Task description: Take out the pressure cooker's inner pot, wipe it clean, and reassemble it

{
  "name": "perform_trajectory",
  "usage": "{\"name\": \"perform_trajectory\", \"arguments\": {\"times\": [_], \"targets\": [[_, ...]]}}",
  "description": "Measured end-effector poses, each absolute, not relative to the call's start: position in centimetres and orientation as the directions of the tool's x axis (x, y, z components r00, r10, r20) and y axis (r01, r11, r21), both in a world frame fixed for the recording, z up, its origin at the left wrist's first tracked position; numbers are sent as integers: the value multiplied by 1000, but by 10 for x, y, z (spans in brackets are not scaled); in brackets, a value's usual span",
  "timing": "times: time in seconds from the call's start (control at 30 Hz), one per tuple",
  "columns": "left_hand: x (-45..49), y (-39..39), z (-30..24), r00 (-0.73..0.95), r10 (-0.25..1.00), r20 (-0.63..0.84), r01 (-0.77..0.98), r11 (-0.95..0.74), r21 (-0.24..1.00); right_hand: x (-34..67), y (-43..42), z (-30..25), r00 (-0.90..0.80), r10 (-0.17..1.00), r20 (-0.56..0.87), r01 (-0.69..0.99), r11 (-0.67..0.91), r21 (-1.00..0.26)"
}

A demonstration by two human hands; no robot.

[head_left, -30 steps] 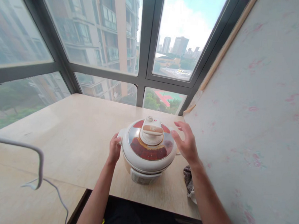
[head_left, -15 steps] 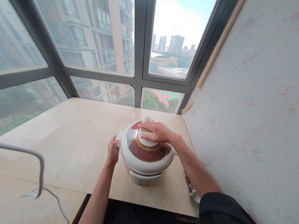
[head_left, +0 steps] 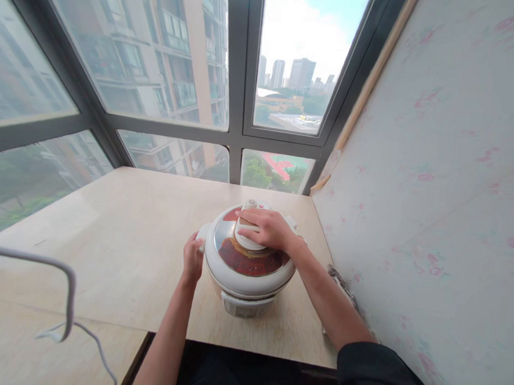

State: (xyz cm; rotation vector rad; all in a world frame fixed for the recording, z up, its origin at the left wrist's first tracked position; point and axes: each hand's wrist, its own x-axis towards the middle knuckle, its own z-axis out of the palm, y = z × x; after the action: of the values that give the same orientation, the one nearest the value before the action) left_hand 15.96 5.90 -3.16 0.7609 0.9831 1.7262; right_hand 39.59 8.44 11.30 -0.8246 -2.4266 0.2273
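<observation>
A white electric pressure cooker (head_left: 246, 282) with a red-and-silver lid top stands upright on the pale countertop (head_left: 160, 210). The lid is on it. My left hand (head_left: 192, 258) is closed round the white side handle (head_left: 202, 235) at the cooker's left. Across the top, my right hand (head_left: 267, 228) wraps over the white and brown lid handle (head_left: 249, 222), its fingers pointing left. A round valve knob (head_left: 251, 203) shows just beyond those fingers. The front control panel (head_left: 246, 307) faces me.
Framed windows (head_left: 236, 139) border the counter at the back and left. A flowered wall (head_left: 435, 197) rises on the right, with a patterned bundle (head_left: 341, 285) partly behind my right forearm. At the left, a grey bent tube (head_left: 71, 285) and a thin cable (head_left: 100, 342) cross the counter.
My right hand and forearm have swung slightly, uncovering more of the cooker's right handle and the patterned bundle. My left hand keeps its hold. The view has shifted a little.
</observation>
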Motion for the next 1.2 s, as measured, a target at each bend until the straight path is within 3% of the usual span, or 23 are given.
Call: {"name": "perform_trajectory", "arguments": {"times": [0.63,1.2], "targets": [[162,56,-29,-305,952,18,-481,-170,860,388,74,115,-573,698,430,636,709,-304],[159,57,-33,-288,956,46,-478,-186,859,362,47,123,-289,881,374,852,415,-319]]}}
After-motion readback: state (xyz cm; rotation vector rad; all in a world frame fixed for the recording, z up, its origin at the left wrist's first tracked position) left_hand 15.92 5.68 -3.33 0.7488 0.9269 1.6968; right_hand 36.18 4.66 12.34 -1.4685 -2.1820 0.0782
